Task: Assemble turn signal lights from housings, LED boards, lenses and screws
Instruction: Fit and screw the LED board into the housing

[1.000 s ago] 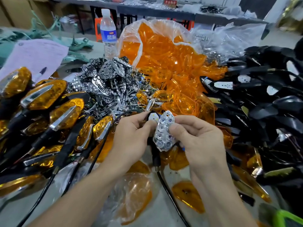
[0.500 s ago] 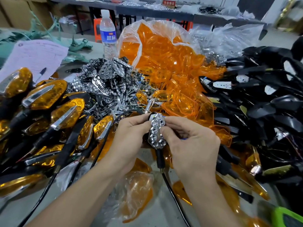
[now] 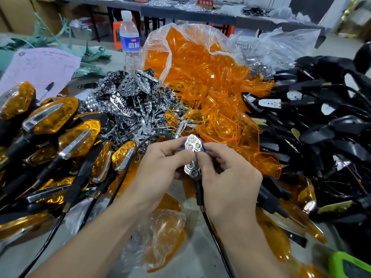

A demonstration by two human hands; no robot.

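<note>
On the cluttered bench (image 3: 192,261) heaped with amber lenses (image 3: 200,77), the left hand (image 3: 160,169) and right hand (image 3: 230,183) both pinch a chrome reflector (image 3: 193,145), apparently atop a black stem (image 3: 199,194).

Orange, chrome and black.
Lenses (image 3: 200,77) are clear orange; housings (image 3: 317,135) black (some show white boards (image 3: 269,102)); the reflector (image 3: 193,146) chrome, honeycomb-celled; finished lights (image 3: 58,115) amber with a chrome stripe; bottle label (image 3: 130,44) blue; paper (image 3: 38,67) pale pink.
</note>
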